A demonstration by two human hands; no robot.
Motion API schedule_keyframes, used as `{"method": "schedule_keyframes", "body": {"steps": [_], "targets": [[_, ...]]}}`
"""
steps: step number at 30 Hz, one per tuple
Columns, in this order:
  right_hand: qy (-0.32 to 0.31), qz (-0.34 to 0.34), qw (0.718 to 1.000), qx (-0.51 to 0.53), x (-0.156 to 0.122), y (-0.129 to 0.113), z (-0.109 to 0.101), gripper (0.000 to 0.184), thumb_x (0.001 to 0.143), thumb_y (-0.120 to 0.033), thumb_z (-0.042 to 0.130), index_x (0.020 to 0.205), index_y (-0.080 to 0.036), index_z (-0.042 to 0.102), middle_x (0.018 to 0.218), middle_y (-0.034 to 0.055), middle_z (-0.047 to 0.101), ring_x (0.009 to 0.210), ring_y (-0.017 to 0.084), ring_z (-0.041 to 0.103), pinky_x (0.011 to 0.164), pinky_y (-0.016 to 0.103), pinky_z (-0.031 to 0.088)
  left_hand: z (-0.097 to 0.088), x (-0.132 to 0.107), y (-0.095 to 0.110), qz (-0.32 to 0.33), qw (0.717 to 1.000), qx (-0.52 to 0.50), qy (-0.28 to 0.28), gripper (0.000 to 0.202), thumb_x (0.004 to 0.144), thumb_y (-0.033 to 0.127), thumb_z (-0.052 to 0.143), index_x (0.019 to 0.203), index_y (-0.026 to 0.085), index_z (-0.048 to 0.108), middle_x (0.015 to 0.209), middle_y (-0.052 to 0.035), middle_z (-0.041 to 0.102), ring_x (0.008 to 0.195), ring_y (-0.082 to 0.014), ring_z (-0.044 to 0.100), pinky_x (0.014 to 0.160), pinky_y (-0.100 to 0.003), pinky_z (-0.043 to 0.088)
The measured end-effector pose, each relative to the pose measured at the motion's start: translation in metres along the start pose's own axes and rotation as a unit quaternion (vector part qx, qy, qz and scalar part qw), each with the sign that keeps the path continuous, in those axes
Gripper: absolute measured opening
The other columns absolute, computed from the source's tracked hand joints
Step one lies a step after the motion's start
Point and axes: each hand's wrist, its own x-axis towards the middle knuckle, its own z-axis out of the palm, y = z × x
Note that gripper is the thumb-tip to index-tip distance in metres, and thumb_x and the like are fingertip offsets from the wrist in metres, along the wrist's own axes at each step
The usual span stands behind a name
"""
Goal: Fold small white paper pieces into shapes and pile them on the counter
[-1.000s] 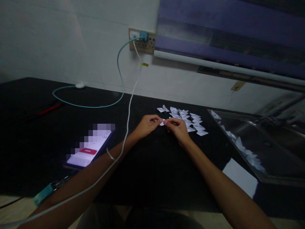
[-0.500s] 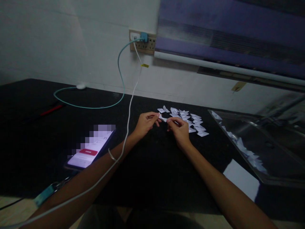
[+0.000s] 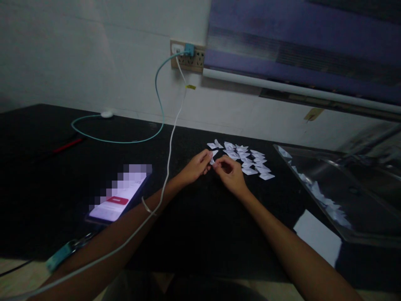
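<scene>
A small folded white paper [image 3: 214, 155] is pinched between my two hands above the dark countertop. My left hand [image 3: 197, 167] is closed on its left side. Against its lower right edge, the thumb and fingertips of my right hand [image 3: 231, 173] press together. Fingers cover much of the paper, so its full shape is hidden. Just beyond my hands lie several folded paper boats [image 3: 246, 154] in loose rows. A single paper boat [image 3: 214, 144] sits apart at their left end.
A lit phone [image 3: 120, 196] lies left of my left forearm, and a white cable [image 3: 171, 154] crosses over that arm. Blank paper sheets [image 3: 318, 238] rest by my right forearm. More folded papers [image 3: 316, 190] line the edge of the metal sink [image 3: 369, 192].
My right hand has shifted slightly left and down, closer to my left hand. The paper has turned from lying nearly level to a steeper angle between my fingers.
</scene>
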Motion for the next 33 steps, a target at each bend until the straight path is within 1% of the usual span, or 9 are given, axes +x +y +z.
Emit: {"method": "schedule_keyframes", "body": {"steps": [5,7,11,15,18,22,26,29,33], "targets": [[-0.039,0.028,0.998,0.029,-0.001,-0.005,0.0,0.025,0.087,-0.046,0.067,0.08,-0.022,0.064,0.075,0.0007,0.06,0.069,0.016,0.055,0.062,0.029,0.043,0.0,-0.004,0.002,-0.048,0.998,-0.028,-0.006,0.049,0.1,0.065,0.04,0.086,0.019,0.05,0.069,0.003,0.052,0.056,-0.0082,0.049,0.051,-0.018,0.041],[-0.041,0.045,0.997,0.037,-0.001,-0.005,0.0,0.026,0.088,-0.047,0.066,0.081,-0.023,0.063,0.073,0.0,0.059,0.065,0.016,0.053,0.061,0.03,0.042,0.001,-0.004,0.002,-0.06,0.997,-0.038,-0.012,0.048,0.101,0.062,0.039,0.088,0.018,0.052,0.07,0.0018,0.053,0.058,-0.0087,0.051,0.053,-0.019,0.042],[-0.014,0.051,0.998,0.044,-0.001,-0.007,-0.001,0.024,0.086,-0.046,0.07,0.083,-0.024,0.061,0.071,-0.0017,0.051,0.064,0.016,0.049,0.058,0.03,0.039,0.001,-0.003,-0.002,-0.061,0.997,-0.044,-0.026,0.042,0.103,0.054,0.039,0.093,0.017,0.054,0.072,0.0008,0.054,0.057,-0.0088,0.049,0.051,-0.019,0.04],[-0.025,0.043,0.998,0.04,-0.002,-0.011,-0.002,0.021,0.087,-0.046,0.069,0.087,-0.025,0.064,0.068,-0.0023,0.048,0.063,0.016,0.046,0.058,0.03,0.037,-0.001,-0.002,-0.007,-0.025,0.999,-0.018,-0.034,0.045,0.102,0.059,0.039,0.092,0.018,0.054,0.072,0.0009,0.052,0.058,-0.0099,0.048,0.052,-0.021,0.039],[-0.032,0.037,0.998,0.032,-0.002,-0.011,-0.002,0.021,0.088,-0.045,0.067,0.086,-0.024,0.067,0.068,-0.0021,0.049,0.062,0.016,0.046,0.058,0.03,0.036,-0.002,-0.004,-0.007,0.015,0.998,0.034,-0.054,0.05,0.102,0.063,0.034,0.087,0.019,0.052,0.071,0.0007,0.052,0.059,-0.0109,0.048,0.055,-0.023,0.041],[-0.024,0.034,0.999,0.033,-0.001,-0.009,-0.001,0.018,0.085,-0.041,0.071,0.084,-0.023,0.069,0.067,-0.0026,0.051,0.062,0.015,0.046,0.059,0.03,0.038,-0.002,-0.005,-0.004,0.036,0.992,0.109,-0.057,0.05,0.105,0.058,0.027,0.088,0.019,0.053,0.071,-0.0006,0.053,0.06,-0.0127,0.049,0.059,-0.026,0.042],[-0.035,0.06,0.994,0.079,0.001,-0.006,-0.003,0.021,0.082,-0.043,0.074,0.084,-0.022,0.071,0.066,-0.0028,0.053,0.059,0.013,0.046,0.058,0.029,0.038,-0.001,-0.004,-0.002,0.065,0.985,0.153,-0.047,0.049,0.106,0.052,0.026,0.092,0.017,0.058,0.081,-0.0059,0.061,0.072,-0.0172,0.056,0.072,-0.031,0.047],[-0.029,0.081,0.991,0.107,0.002,-0.003,-0.003,0.026,0.08,-0.047,0.075,0.083,-0.021,0.071,0.064,-0.0033,0.055,0.056,0.012,0.046,0.056,0.028,0.037,0.0,-0.002,-0.002,0.086,0.982,0.162,-0.044,0.049,0.107,0.051,0.026,0.095,0.017,0.06,0.085,-0.0071,0.063,0.081,-0.0191,0.059,0.08,-0.034,0.048],[-0.008,0.108,0.985,0.134,0.004,0.001,-0.003,0.028,0.076,-0.046,0.079,0.079,-0.02,0.071,0.059,-0.0044,0.054,0.051,0.011,0.045,0.051,0.027,0.034,0.0,-0.002,-0.003,0.067,0.985,0.151,-0.043,0.046,0.106,0.053,0.029,0.091,0.019,0.055,0.077,-0.0019,0.056,0.071,-0.0159,0.053,0.07,-0.03,0.045]]}}
